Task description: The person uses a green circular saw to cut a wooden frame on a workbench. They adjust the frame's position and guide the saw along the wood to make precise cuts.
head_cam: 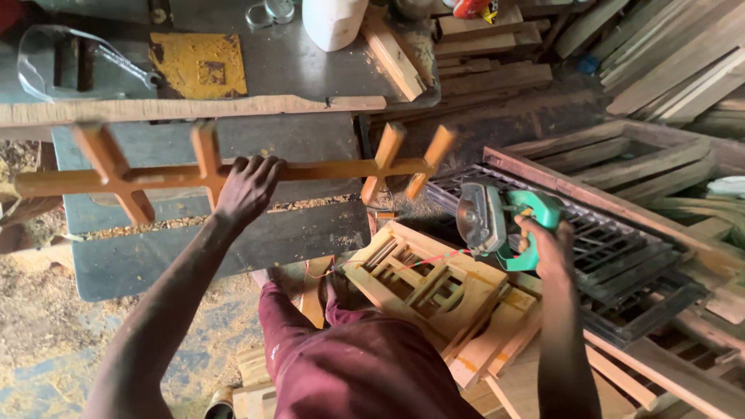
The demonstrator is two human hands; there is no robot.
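- Left hand: bare, ungloved; no ring or watch is seen.
- Right hand: bare, ungloved.
- Forearms: uncovered; no sleeves are seen.
- Trousers: dark maroon cloth, creased, dusted lightly at the knee.

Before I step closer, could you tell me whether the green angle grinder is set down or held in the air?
Held in the air: the right hand grips the green angle grinder above the wooden frames, touching none.
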